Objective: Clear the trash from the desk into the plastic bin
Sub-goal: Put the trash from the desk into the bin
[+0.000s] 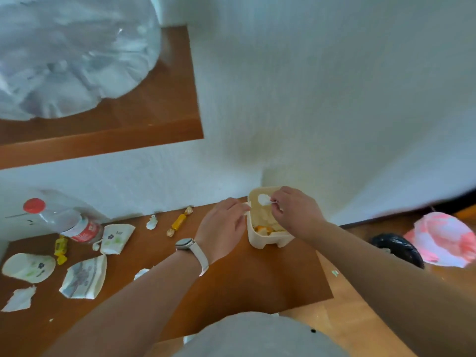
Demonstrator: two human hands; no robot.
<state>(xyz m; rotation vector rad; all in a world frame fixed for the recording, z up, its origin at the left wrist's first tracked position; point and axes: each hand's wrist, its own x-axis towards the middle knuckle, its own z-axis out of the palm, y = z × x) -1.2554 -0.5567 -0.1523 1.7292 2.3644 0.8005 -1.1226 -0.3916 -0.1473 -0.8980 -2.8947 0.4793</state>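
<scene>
Cream plastic bin (268, 235) at 1 o'clock on the tabletop (231, 284), against the wall. Right hand (296, 213) over the opening, fingers (277, 202) pinching a white scrap (263, 199). Left hand (224, 228) gripping the bin's 9 o'clock rim. Wrappers (85, 278), yellow candy (179, 221), bottle (64, 220) scattered toward 9 o'clock.

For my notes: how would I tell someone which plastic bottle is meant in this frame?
Start at the brown desk and go to its far left corner by the white wall. There a clear plastic bottle lies on its side. Its red cap and red label set it apart from the pale paper wrappers and the yellow candy beside it.
</scene>
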